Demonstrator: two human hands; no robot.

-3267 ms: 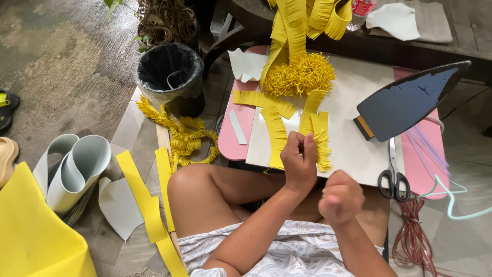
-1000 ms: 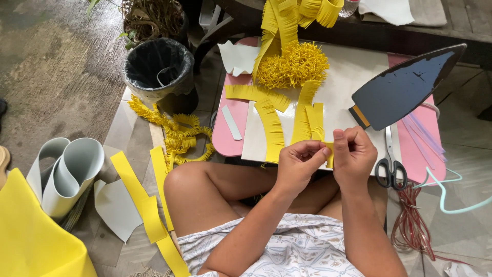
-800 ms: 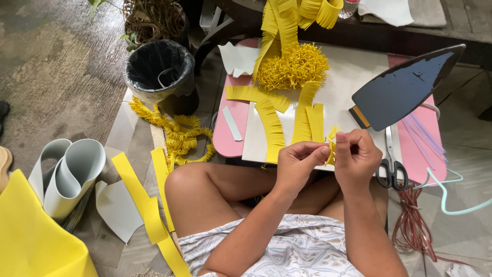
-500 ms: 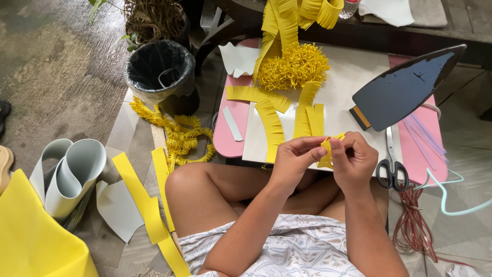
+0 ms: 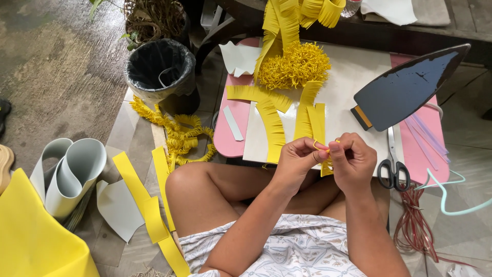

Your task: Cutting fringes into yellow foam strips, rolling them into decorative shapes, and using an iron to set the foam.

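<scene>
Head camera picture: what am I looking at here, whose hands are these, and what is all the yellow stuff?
The camera sits on a seated person's head and looks down, so these are that person's own hands. The left hand and right hand meet over the lap and pinch a small yellow strip between the fingertips. In front lies a white board with fringed strips, a curly yellow pile, an upturned iron and scissors. On the floor to the left stand a black bin and rolled grey sheets.
</scene>
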